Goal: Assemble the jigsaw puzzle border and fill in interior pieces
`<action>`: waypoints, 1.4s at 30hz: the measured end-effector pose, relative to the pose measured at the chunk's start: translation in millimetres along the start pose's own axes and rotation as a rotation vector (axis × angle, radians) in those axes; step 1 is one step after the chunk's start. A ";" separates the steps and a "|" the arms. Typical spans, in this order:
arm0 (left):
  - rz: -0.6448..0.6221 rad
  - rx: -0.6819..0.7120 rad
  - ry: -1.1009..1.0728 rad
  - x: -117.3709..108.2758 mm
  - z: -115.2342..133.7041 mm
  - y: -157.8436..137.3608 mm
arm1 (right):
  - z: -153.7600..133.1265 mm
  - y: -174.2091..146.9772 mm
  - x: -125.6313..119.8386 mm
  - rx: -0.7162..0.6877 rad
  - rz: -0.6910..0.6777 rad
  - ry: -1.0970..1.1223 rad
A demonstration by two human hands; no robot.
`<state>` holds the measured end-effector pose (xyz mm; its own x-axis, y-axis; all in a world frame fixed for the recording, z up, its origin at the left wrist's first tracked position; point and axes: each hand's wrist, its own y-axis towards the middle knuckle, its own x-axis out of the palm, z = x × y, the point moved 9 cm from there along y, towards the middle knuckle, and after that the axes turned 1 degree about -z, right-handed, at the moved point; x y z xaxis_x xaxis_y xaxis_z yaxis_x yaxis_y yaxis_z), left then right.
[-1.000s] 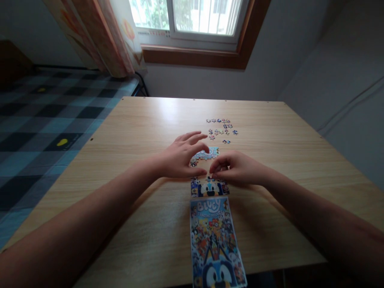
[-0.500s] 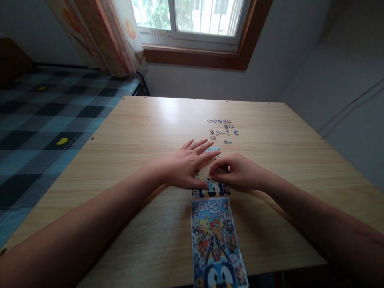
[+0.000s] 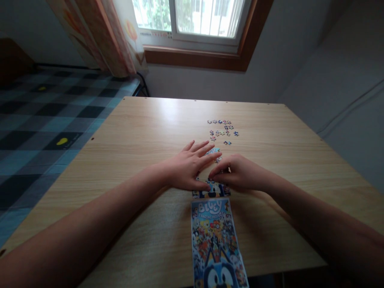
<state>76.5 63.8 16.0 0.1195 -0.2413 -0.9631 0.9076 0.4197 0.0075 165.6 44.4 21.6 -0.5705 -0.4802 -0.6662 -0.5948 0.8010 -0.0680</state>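
My left hand (image 3: pixel 189 167) lies with its fingers spread over the left side of a partly assembled jigsaw puzzle (image 3: pixel 215 191), its thumb on the lower section. Thumb and forefinger of my right hand (image 3: pixel 234 172) are pinched together just above that section, on a small dark puzzle piece (image 3: pixel 210 179) that the fingers mostly hide. Beyond my left fingertips shows the light-blue upper part of the puzzle (image 3: pixel 214 151). Directly below the puzzle lies a Bluey picture card (image 3: pixel 214 240), its lower end at the table's front edge.
Several loose puzzle pieces (image 3: pixel 222 132) are scattered on the wooden table (image 3: pixel 144 132) past my hands. A bed with a checked cover (image 3: pixel 60 108) stands to the left. A window (image 3: pixel 207 20) and a curtain (image 3: pixel 105 40) are behind the table.
My right fingertips have shifted very slightly down, still pinched over the puzzle. My left hand stays spread in nearly the same place, a touch to the right.
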 end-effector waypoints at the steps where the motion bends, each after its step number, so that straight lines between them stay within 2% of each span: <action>1: 0.002 0.003 0.002 0.3 -0.1 0.0 | -0.4 0.0 1.1 -0.003 -0.011 0.000; 6: -0.002 0.006 0.005 2.1 -1.4 0.3 | -5.5 0.4 4.9 -0.038 -0.026 -0.097; 12: -0.013 0.001 0.004 3.5 -3.4 0.7 | -19.2 -1.9 5.6 -0.101 0.042 -0.265; 17: -0.026 -0.007 -0.006 4.8 -3.6 0.9 | -20.5 -3.7 8.2 -0.092 0.033 -0.348; 20: -0.026 -0.015 -0.020 4.4 -5.9 0.0 | -18.1 -3.7 8.5 -0.094 0.034 -0.369; 23: 0.020 -0.051 -0.044 -1.7 -16.1 -2.2 | -20.8 -4.8 0.6 -0.152 0.079 -0.297; 25: 0.071 -0.092 -0.053 -8.5 -26.0 -4.1 | -25.1 -8.8 -19.0 -0.213 0.221 -0.247; 27: 0.110 -0.132 -0.050 -14.1 -34.0 -5.6 | -23.9 -18.0 -49.2 -0.233 0.465 -0.262; 29: 0.122 -0.159 -0.037 -16.4 -36.9 -6.1 | -14.5 -30.7 -77.6 -0.207 0.716 -0.331; 31: 0.126 -0.163 -0.019 -16.4 -32.9 -5.3 | 0.5 -39.3 -95.6 -0.182 0.877 -0.412; 34: 0.130 -0.137 -0.004 -13.6 -19.0 -2.9 | 32.6 -40.5 -110.4 -0.102 0.986 -0.495; 38: 0.096 -0.098 0.002 -5.7 -5.7 -0.3 | 66.2 -48.6 -126.2 -0.021 1.194 -0.443; 42: 0.108 -0.172 0.003 -4.5 -21.3 -2.9 | 74.6 -52.7 -130.1 0.004 1.271 -0.402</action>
<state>64.7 82.3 14.5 0.2108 -0.1845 -0.9600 0.8073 0.5866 0.0645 313.4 91.4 56.4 -0.5176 0.7343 -0.4392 0.2246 0.6119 0.7584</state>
